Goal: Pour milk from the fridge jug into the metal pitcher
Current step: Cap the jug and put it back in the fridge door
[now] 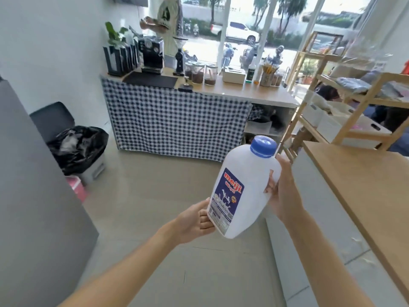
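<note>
1. At the far left stands a grey fridge [33,185], its face shut as far as the view shows; I judge the fetching step done, since the jug is out and in hand.
2. The left hand [194,220] props the milk jug [241,191] from below, at its lower left corner; its fingers [205,218] are curled against the base, bearing weight, not wrapped round it.
3. The jug hangs in the air over the floor, tilted with its top leaning to the right, resting on no worktop. It looks white to the shoulder, so probably well filled.
4. Its blue cap [263,146] is on, so opening is not yet done and no milk has been poured.
5. The right hand [283,191] clasps the jug's right side at the handle, its fingers closed round it.
6. The metal pitcher does not show anywhere that I can make out; the far worktop [243,91], with the coffee machine [152,55] at its left end, is the likely place for it, but I cannot tell.
7. Left to do, by my reckoning: carry the jug to the pitcher, unscrew the cap, pour.
</note>
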### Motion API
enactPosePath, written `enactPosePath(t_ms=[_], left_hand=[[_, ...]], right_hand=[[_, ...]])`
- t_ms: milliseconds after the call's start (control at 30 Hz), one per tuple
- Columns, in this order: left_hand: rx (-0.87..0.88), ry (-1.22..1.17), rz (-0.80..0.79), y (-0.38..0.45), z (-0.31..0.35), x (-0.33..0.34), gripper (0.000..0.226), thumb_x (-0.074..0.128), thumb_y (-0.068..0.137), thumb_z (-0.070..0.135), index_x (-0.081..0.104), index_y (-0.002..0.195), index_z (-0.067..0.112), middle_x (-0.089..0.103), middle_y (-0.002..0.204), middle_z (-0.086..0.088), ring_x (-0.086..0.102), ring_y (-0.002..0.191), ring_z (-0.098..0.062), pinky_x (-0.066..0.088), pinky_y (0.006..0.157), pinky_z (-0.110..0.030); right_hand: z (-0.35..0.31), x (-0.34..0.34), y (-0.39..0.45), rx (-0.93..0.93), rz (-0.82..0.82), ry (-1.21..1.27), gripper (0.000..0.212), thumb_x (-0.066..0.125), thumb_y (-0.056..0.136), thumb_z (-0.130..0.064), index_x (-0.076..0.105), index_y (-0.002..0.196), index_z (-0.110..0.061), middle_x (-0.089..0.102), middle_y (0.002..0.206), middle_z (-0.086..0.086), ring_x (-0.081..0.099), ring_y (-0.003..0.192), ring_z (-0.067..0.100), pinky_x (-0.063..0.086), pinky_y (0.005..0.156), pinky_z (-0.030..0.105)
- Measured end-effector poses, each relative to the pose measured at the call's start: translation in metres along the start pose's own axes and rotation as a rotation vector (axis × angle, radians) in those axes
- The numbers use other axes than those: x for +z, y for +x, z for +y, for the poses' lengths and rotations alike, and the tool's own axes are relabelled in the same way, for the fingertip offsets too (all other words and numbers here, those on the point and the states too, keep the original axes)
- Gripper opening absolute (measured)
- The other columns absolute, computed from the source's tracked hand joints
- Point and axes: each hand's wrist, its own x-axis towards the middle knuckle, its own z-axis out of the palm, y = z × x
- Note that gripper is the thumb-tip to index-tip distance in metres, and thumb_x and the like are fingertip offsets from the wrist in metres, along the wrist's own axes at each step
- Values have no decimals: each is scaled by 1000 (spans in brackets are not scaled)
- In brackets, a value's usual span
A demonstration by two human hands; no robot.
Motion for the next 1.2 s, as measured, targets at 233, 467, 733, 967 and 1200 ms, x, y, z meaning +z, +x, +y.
enactPosePath(t_ms=[233,467,733,967,1200], left_hand=[[109,-82,171,-80,17,-113,64,53,88,50,49,127,-1,63,106,-10,62,99,-21,47,96,-32],[223,-205,331,-163,12,-202,57,53,87,50,54,118,2,66,100,-8,63,95,-19,46,97,-32],[374,-361,515,-227,-6,-247,66,60,84,49,51,125,-2,62,118,-15,60,110,-25,43,102,-36],[486,-480,635,-268,-27,-261,70,70,74,48,55,120,-3,57,129,-20,54,122,-30,38,109,-44],[507,-512,697,-303,-46,-270,57,50,91,46,53,123,0,61,116,-15,61,103,-24,50,89,-34]], right_hand=[[21,137,14,47,-202,32,57,58,70,-76,44,70,-21,31,79,18,36,75,31,37,82,39],[44,263,12,146,-438,30,64,43,85,-64,24,49,-16,28,45,0,28,53,15,30,75,35],[52,363,4,243,-646,-13,64,46,76,-70,28,46,-17,30,48,2,28,53,17,31,81,38],[56,426,-9,295,-784,-69,62,53,68,-72,33,49,-17,32,51,1,30,55,16,29,79,38],[55,468,-31,297,-920,-88,53,58,62,-71,41,62,-20,33,61,5,33,63,23,30,74,35]])
